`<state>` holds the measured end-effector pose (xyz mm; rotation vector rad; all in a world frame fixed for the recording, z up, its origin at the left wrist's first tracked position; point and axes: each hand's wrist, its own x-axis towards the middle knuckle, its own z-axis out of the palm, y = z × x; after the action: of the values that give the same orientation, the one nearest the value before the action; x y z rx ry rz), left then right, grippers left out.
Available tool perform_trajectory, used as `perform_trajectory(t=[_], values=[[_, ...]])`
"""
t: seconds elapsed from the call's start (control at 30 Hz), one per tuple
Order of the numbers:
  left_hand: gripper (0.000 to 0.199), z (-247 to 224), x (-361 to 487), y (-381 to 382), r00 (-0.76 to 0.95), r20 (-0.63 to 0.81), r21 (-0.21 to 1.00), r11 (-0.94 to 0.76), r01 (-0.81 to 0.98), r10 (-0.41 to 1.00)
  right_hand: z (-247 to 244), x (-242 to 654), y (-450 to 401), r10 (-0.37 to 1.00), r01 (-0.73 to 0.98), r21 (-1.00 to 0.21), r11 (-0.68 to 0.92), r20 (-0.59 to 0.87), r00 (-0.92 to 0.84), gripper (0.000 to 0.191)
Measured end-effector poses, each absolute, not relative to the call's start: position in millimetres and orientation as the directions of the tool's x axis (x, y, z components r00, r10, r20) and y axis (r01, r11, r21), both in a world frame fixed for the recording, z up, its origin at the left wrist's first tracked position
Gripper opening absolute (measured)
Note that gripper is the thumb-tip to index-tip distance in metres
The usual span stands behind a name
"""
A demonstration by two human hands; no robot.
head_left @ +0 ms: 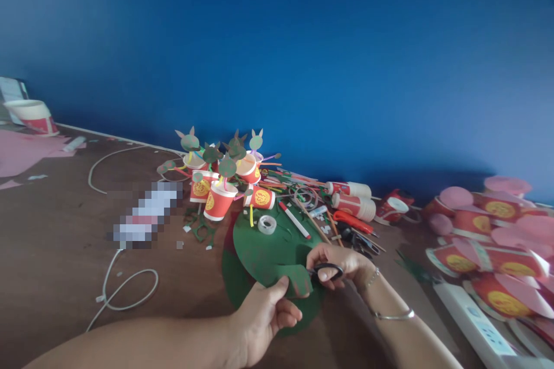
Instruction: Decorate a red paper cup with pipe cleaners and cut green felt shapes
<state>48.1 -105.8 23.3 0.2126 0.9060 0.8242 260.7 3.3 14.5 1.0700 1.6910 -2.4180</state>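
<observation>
My left hand (266, 317) pinches a small piece of dark green paper (298, 280) between thumb and fingers. The black-handled scissors (332, 272) are in my right hand (340, 262), their blades mostly hidden at the paper's right edge. Under both hands lie large round green paper sheets (255, 248), overlapping. A roll of clear tape (267, 224) and a white marker with a red end (295, 219) rest on the upper sheet. Whether the blades are open or shut, I cannot tell.
Red paper cups (220, 202) with green animal-head cutouts stand behind the sheets. Stacked cups (352, 206), a red-handled tool (352, 222) and coloured strips lie to the right. Pink-decorated cups (497, 248) and a power strip (476, 323) occupy the far right. A white cable (130, 275) curls at left.
</observation>
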Motion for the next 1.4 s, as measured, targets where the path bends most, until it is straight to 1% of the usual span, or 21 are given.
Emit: perform_trajectory(t=[0.07,0.13,0.2,0.27,0.37,0.5,0.57,0.7,0.9,1.07,1.23,1.3,1.4], values=[[0.016,23,48,-106,0.373,-0.591,0.495,0.686,-0.533,0.715,12,263,2,0.385,0.355,-0.832,-0.427,-0.522,-0.761,0.045],[0.022,23,48,-105,0.365,-0.595,0.499,0.685,-0.531,0.716,10,267,1,0.397,0.344,-0.829,-0.44,-0.523,-0.754,0.046],[0.029,23,48,-105,0.294,-0.641,0.499,0.677,-0.542,0.709,9,271,0,0.405,0.337,-0.827,-0.45,-0.525,-0.749,0.046],[0.029,21,48,-104,0.197,-0.675,0.517,0.646,-0.561,0.711,9,274,0,0.408,0.336,-0.826,-0.452,-0.527,-0.746,0.046],[0.025,18,49,-104,0.154,-0.645,0.554,0.596,-0.581,0.749,12,274,-1,0.384,0.357,-0.817,-0.452,-0.539,-0.749,0.045],[0.025,16,50,-105,0.186,-0.619,0.554,0.592,-0.585,0.763,17,268,0,0.334,0.378,-0.814,-0.44,-0.54,-0.773,0.042],[0.025,17,50,-105,0.194,-0.615,0.548,0.591,-0.591,0.764,18,265,-1,0.339,0.366,-0.825,-0.43,-0.524,-0.781,0.043],[0.026,18,49,-104,0.213,-0.61,0.528,0.592,-0.609,0.763,20,262,-8,0.392,0.337,-0.843,-0.42,-0.503,-0.77,0.047],[0.029,18,48,-101,0.265,-0.581,0.506,0.596,-0.624,0.77,24,255,-28,0.433,0.354,-0.823,-0.443,-0.543,-0.72,0.047],[0.037,13,48,-101,0.32,-0.517,0.52,0.588,-0.62,0.794,28,237,-51,0.53,0.277,-0.842,-0.463,-0.513,-0.675,0.044],[0.048,14,48,-101,0.362,-0.54,0.504,0.637,-0.583,0.759,28,219,-70,0.627,0.219,-0.867,-0.447,-0.479,-0.614,0.042],[0.049,15,48,-101,0.366,-0.545,0.489,0.641,-0.592,0.754,28,215,-74,0.652,0.203,-0.874,-0.442,-0.468,-0.597,0.04],[0.044,16,47,-101,0.372,-0.549,0.478,0.646,-0.595,0.749,26,210,-77,0.664,0.162,-0.879,-0.448,-0.449,-0.598,0.039]])
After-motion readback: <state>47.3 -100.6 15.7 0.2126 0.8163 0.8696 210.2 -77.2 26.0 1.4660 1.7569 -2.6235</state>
